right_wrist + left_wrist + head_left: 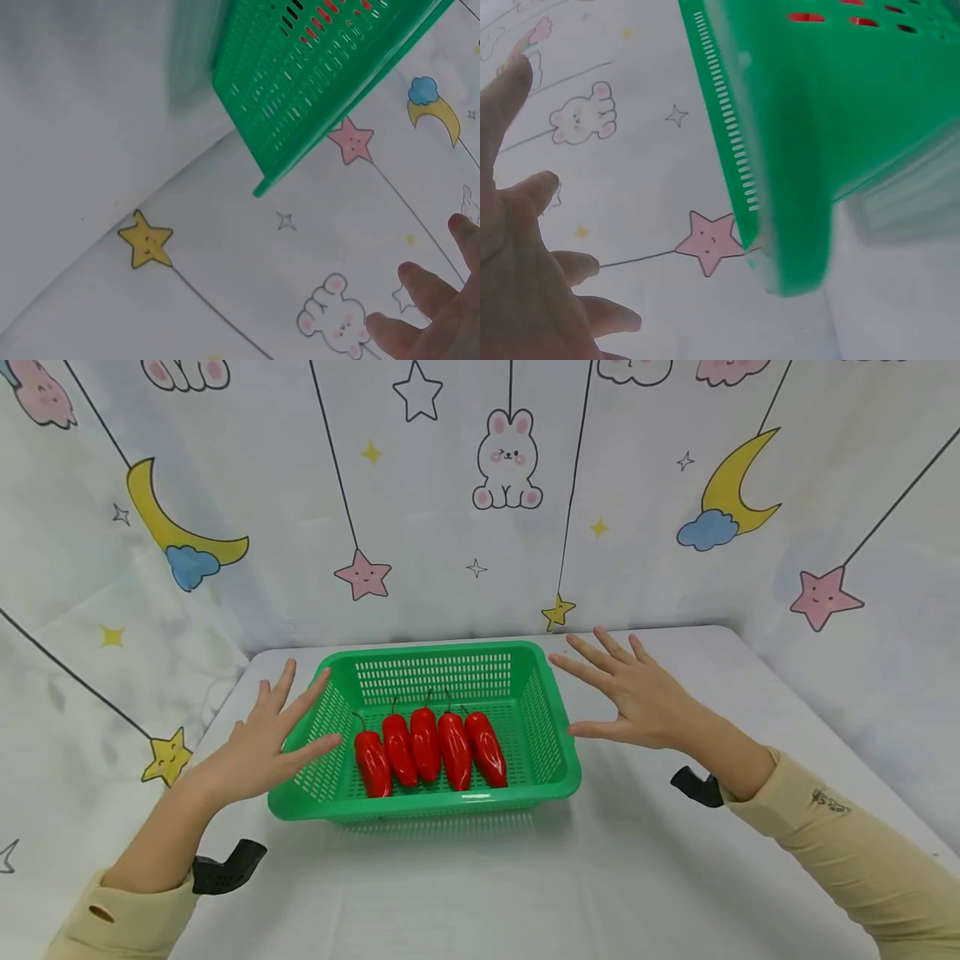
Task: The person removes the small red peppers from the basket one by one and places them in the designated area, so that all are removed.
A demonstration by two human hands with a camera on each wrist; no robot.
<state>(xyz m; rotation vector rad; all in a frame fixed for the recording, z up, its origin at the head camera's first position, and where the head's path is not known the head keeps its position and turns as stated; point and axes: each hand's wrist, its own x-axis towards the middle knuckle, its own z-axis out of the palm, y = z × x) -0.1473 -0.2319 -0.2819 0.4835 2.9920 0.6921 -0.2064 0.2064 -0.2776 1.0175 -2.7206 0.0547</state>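
- Head view, far left: beige left sleeve (127, 918), buttonhole near the cuff; black wrist-worn piece (228, 867) beside it.
- Left hand (258, 747): fingers spread and extended, grasping nothing. In the head view it overlaps the basket's left end; the left wrist view shows it apart from the rim.
- Green plastic basket (450, 808): rectangular, slotted walls, broad rim; upright on the white-covered table (465, 902), between the two hands. Judged light and fairly stiff, the thin walls likely to flex a little under a squeeze. Smooth plastic may slide on the cloth. Best hold: both short ends, fingers under the rim, thumbs over it, kept level so that the contents do not roll.
- Five red peppers (425, 745): elongated, glossy, in a row on the basket floor, thin stems toward the far wall. Real or artificial: cannot tell. Judged light and slippery; firmness uncertain. Best hold: a gentle pinch across the middle of the body, one at a time. The stems look a poor grip, liable to bend or snap.
- Right hand (630, 697): fingers fanned out, released, nothing held. Its thumb lines up with the right rim in the head view; the right wrist view shows a gap from the basket.
- Far right: beige right sleeve (840, 843), small dark embroidered mark near the cuff.
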